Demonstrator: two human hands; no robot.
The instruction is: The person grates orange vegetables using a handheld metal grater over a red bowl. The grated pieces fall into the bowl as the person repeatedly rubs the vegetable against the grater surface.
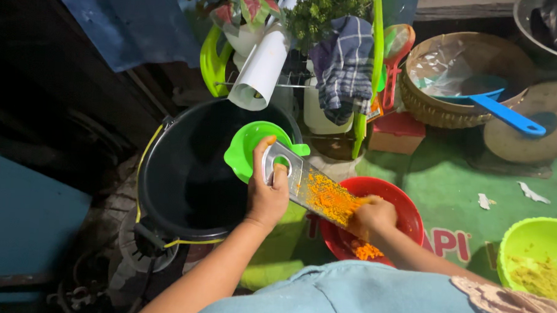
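**Grater slanted over the red bowl, orange shreds all over it**

My left hand [266,199] is clamped round the top end of the metal grater [311,190], thumb up along its edge and fingers curled by the round hole in the handle. The grater's long axis runs on a diagonal: handle end up and to the left, over the green scoop [248,148], working end down and to the right into the red bowl [406,213]. It tilts downward toward that bowl. It's a flat, narrow steel strip, shiny at the handle, and its lower half is plastered with bright orange gratings.

My right hand [374,216] is down at the grater's lower end, fingers bunched tight and pressed against the metal face. They're closed on something small, but I can't make out what; it's hidden by my fingers and the orange mush. A heap of orange shreds [366,249] lies in the red bowl just below that hand.

The red bowl sits on the green-covered counter [450,187]. To its left, a big black bucket [185,172] stands just beside the green scoop. Off to the far right, a lime-green bowl [537,258] holds yellowish scraps. At the back sit a woven basket [453,110] with a blue ladle [508,115] across it and a checked cloth [343,66] draped over a rack.
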